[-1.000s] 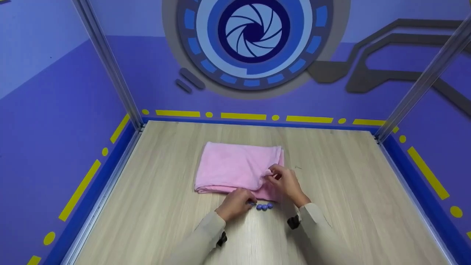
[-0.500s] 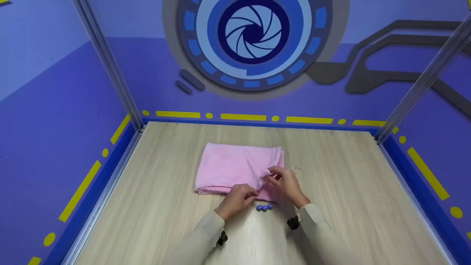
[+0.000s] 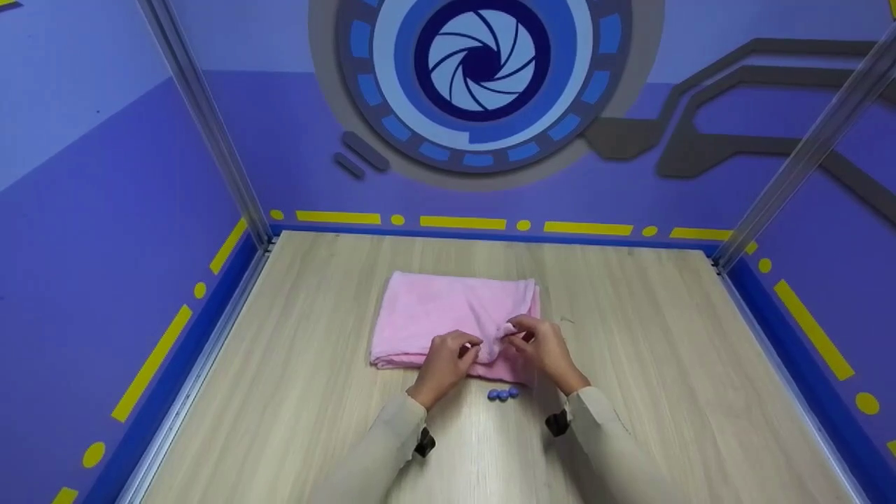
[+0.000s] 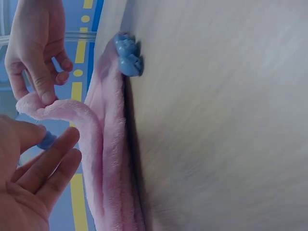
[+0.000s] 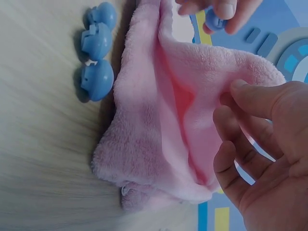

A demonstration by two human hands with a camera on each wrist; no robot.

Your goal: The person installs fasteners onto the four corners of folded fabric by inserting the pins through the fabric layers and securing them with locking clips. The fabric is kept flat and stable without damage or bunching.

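Observation:
A folded pink plush blanket (image 3: 434, 308) lies on the table in the head view. My right hand (image 3: 553, 353) pinches the edge of its upper layer near the front right corner and holds it raised. The layers gape below the lifted edge in the right wrist view. Just left of that edge, my left hand (image 3: 442, 365) pinches a small blue rounded clip (image 4: 47, 140) between thumb and fingers. It is apart from the blanket edge in the left wrist view. Several matching blue clips (image 5: 96, 79) sit in a row on the table by the blanket's front edge.
The wood-grain table (image 3: 315, 420) is walled in by blue-purple panels (image 3: 175, 210) at the back and both sides. Metal posts (image 3: 210, 119) stand at the back corners. A short dark thread (image 3: 567, 320) lies right of the blanket.
My left hand has taken a blue clip from the left end of the row and lifted it up and forward toward the raised blanket edge. The right hand has stayed in place.

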